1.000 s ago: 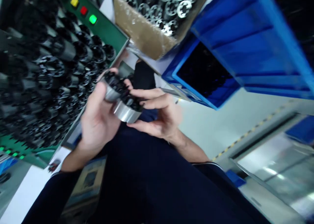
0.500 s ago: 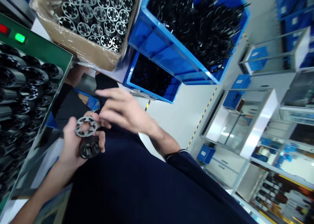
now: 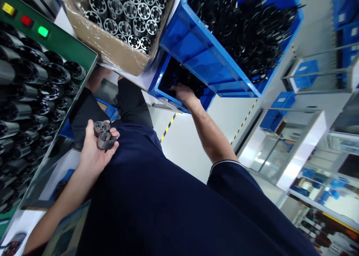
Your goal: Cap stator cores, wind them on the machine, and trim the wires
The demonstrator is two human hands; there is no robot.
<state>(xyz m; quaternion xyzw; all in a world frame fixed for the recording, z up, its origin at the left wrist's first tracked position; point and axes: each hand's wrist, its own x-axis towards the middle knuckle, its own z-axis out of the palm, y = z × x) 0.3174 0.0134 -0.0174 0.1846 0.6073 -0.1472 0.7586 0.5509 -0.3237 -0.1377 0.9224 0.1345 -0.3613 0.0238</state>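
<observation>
My left hand [image 3: 94, 151] is held palm up near my waist, with two grey metal ring-shaped cores [image 3: 103, 135] resting in its curled fingers. My right hand [image 3: 183, 92] is stretched out into the lower blue bin [image 3: 161, 84], among black parts; its fingers are hidden inside the bin. A larger blue bin [image 3: 196, 57] heaped with black plastic ring parts [image 3: 252, 27] sits above it. A cardboard box [image 3: 112, 50] packed with silver metal cores [image 3: 131, 9] stands to its left.
On the left, rows of black-capped cores [image 3: 33, 95] fill a green machine panel [image 3: 67, 46] with yellow, red and green buttons. Grey floor with yellow-black tape [image 3: 168, 127] lies below. Metal racks with small blue boxes [image 3: 305, 72] stand at the right.
My right hand has left the cores and reached forward into the lower blue bin. My left hand has lowered slightly, still holding the two cores.
</observation>
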